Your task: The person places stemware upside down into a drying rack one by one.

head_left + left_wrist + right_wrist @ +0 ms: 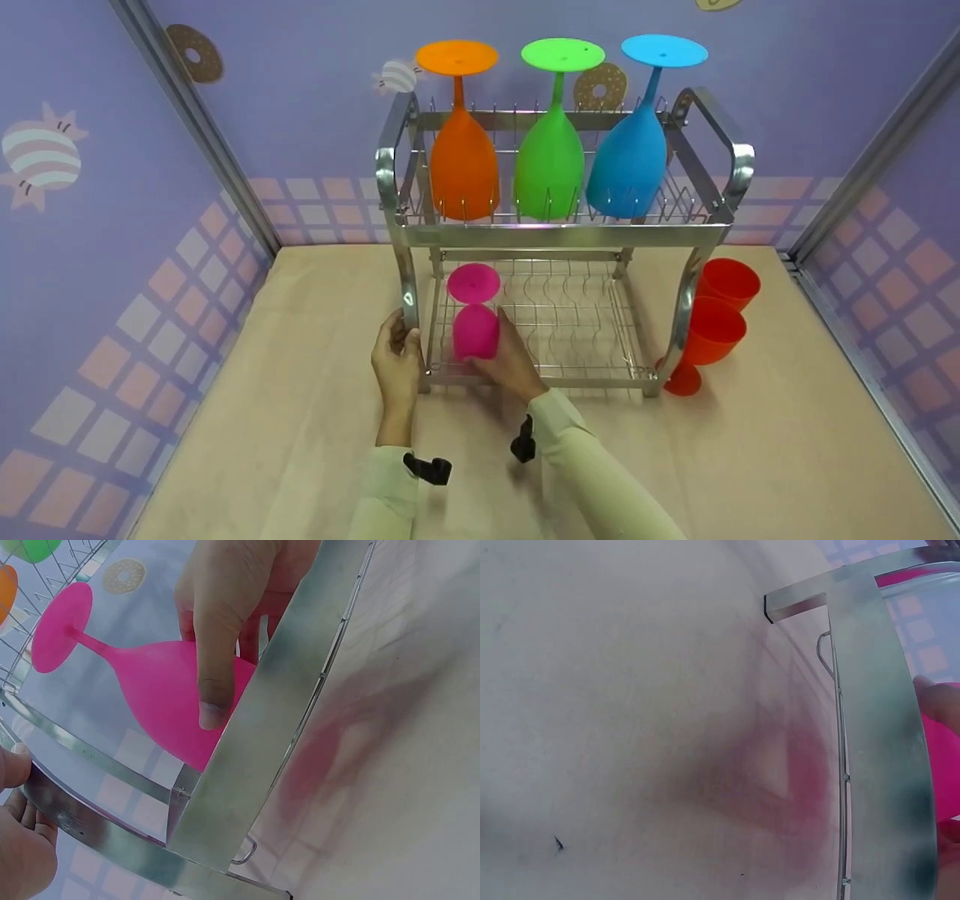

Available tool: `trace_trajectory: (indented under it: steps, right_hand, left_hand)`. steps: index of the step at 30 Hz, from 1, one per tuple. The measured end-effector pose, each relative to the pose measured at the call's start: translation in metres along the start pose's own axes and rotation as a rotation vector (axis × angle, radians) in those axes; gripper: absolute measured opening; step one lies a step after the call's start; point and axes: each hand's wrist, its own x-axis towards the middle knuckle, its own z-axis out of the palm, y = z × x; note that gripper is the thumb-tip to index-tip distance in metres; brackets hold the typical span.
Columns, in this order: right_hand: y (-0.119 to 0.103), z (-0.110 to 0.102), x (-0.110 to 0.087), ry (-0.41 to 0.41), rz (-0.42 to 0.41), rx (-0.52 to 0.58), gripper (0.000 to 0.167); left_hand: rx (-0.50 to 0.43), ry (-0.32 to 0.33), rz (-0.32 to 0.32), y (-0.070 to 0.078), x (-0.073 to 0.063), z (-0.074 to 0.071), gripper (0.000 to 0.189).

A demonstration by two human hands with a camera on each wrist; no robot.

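In the head view a pink goblet (476, 331) stands upside down at the left of the lower shelf of a metal dish rack (555, 237), its foot uppermost. My right hand (514, 360) holds it around the bowl, thumb at the front. The left wrist view shows the thumb lying over the pink bowl, behind the rack's front bar (259, 720). My left hand (397, 360) grips the rack's front left post, with thumb and fingers about the metal. The right wrist view catches only part of the pink bowl (941, 765) past the bar.
On the upper shelf an orange goblet (463, 169), a green goblet (549, 169) and a blue goblet (628, 169) stand upside down. Two red goblets (716, 330) (729, 281) are on the table beside the rack's right side, partly hidden by its post. Patterned walls enclose the table.
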Motion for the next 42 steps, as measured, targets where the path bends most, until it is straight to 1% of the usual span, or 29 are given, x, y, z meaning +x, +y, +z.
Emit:
trace_trajectory:
  steps: [4, 8, 12, 15, 19, 20, 22, 27, 37, 42]
  right_hand:
    - [-0.002, -0.002, -0.002, 0.004, 0.039, 0.004, 0.102]
    - [-0.003, -0.004, -0.003, -0.004, 0.099, -0.005, 0.103]
    - [-0.003, -0.009, -0.005, 0.002, 0.098, -0.001, 0.102]
    - [-0.001, -0.015, -0.009, 0.017, 0.093, 0.041, 0.100]
    - [0.002, -0.024, -0.014, 0.043, 0.119, 0.119, 0.097]
    - [0.003, -0.026, -0.016, 0.049, 0.119, 0.134, 0.096]
    - [0.004, -0.031, -0.019, 0.069, 0.111, 0.161, 0.094]
    - [0.005, -0.044, -0.026, 0.140, 0.048, 0.202, 0.086]
    - [-0.007, -0.076, -0.044, 0.268, 0.026, 0.268, 0.075]
    - [-0.016, -0.096, -0.052, 0.326, -0.011, 0.285, 0.072]
  left_hand:
    - [0.003, 0.001, -0.001, 0.000, 0.000, 0.000, 0.040]
    - [0.001, 0.009, 0.009, -0.001, 0.000, 0.000, 0.041]
    - [0.000, 0.007, 0.010, -0.001, -0.001, 0.000, 0.042]
    - [0.014, 0.001, -0.003, 0.000, -0.002, -0.001, 0.042]
    - [0.025, -0.002, -0.017, 0.000, -0.002, -0.001, 0.042]
    - [0.028, -0.002, -0.019, 0.000, -0.002, -0.001, 0.042]
    - [0.026, -0.009, -0.022, 0.009, -0.004, -0.002, 0.041]
    - [0.013, -0.024, -0.031, 0.033, -0.010, -0.004, 0.041]
    - [0.036, -0.038, -0.033, 0.032, -0.011, -0.004, 0.042]
    - [0.032, -0.042, -0.002, 0.031, -0.011, -0.005, 0.041]
